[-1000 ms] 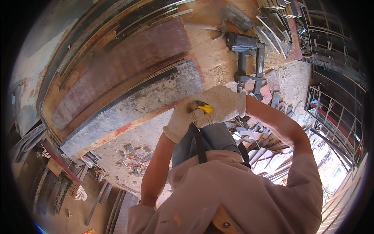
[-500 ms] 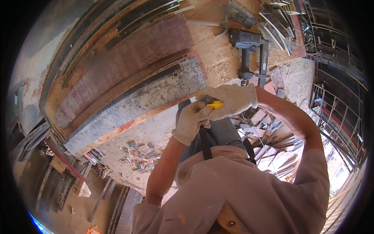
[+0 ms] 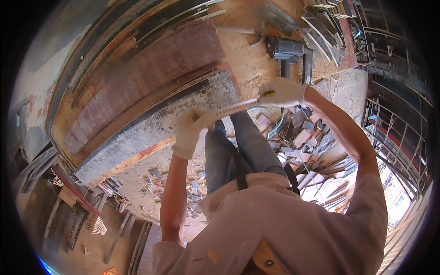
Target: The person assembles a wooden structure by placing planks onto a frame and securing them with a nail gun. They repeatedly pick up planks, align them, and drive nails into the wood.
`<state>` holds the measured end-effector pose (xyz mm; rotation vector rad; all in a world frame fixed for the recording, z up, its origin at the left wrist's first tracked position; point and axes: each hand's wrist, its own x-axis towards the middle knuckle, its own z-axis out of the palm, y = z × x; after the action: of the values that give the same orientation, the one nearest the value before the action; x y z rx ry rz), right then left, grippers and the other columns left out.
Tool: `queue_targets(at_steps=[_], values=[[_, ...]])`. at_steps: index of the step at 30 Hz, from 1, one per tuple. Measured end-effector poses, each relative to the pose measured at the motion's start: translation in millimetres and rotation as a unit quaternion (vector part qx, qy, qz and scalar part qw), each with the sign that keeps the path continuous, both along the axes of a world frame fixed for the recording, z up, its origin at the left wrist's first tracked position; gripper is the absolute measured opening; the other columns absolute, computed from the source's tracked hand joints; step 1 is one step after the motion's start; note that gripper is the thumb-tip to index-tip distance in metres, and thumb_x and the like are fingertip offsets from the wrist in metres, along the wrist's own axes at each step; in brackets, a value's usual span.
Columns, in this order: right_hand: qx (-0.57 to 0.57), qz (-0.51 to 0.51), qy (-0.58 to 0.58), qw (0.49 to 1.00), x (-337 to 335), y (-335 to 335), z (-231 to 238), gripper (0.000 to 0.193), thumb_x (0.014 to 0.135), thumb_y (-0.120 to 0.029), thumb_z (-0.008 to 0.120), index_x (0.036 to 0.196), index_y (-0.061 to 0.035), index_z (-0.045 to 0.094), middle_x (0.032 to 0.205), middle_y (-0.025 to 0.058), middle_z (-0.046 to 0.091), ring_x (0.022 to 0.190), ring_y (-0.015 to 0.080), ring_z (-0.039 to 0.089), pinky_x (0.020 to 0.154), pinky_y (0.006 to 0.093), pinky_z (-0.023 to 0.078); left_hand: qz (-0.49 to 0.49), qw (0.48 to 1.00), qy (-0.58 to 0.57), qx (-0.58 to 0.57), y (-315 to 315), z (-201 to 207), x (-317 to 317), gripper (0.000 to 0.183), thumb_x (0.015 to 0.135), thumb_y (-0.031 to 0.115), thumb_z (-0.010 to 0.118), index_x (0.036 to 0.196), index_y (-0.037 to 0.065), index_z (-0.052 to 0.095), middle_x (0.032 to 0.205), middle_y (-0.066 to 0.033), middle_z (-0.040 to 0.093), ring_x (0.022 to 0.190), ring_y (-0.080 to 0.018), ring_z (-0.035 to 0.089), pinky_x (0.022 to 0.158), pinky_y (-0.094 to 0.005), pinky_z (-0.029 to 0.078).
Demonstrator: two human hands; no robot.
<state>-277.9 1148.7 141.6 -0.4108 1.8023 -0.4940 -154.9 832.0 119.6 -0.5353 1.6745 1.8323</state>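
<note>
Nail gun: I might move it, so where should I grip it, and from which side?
Grip the nail gun by its handle, probably from the side of the person: that slim bar runs from the bulky body toward them. The right hand hides its lower end.

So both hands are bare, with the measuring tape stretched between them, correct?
Not bare: the left hand and right hand both wear pale gloves, as the head view shows. The rest stands: the measuring tape is stretched between them.
</note>
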Motion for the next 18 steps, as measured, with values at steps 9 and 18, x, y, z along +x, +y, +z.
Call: queue_targets(at_steps=[9,18], values=[[0.057,0.017,0.265,0.962,-57.1,37.2,-70.2,0.030,0.093,-0.038,0.058,0.096,-0.0132,0.074,0.091,0.0149,0.073,0.087,0.0383,0.069,0.079,0.0487,0.052,-0.170,0.748,0.359,-0.531,-53.0,-106.9,-31.2,0.043,0.077,0.019,0.077,0.119,0.011,0.071,0.120,-0.0065,0.068,0.114,-0.0315,0.060,0.097,-0.0480,0.048],[0.067,0.098,0.254,0.960,-70.1,4.0,-106.8,0.035,0.092,-0.039,0.053,0.093,-0.0107,0.074,0.096,0.0196,0.071,0.088,0.0388,0.069,0.079,0.0499,0.054,-0.195,0.745,0.308,-0.559,-51.3,-102.4,-36.8,0.042,0.079,0.021,0.077,0.120,0.015,0.071,0.115,-0.0060,0.068,0.110,-0.0313,0.061,0.093,-0.0458,0.049]])
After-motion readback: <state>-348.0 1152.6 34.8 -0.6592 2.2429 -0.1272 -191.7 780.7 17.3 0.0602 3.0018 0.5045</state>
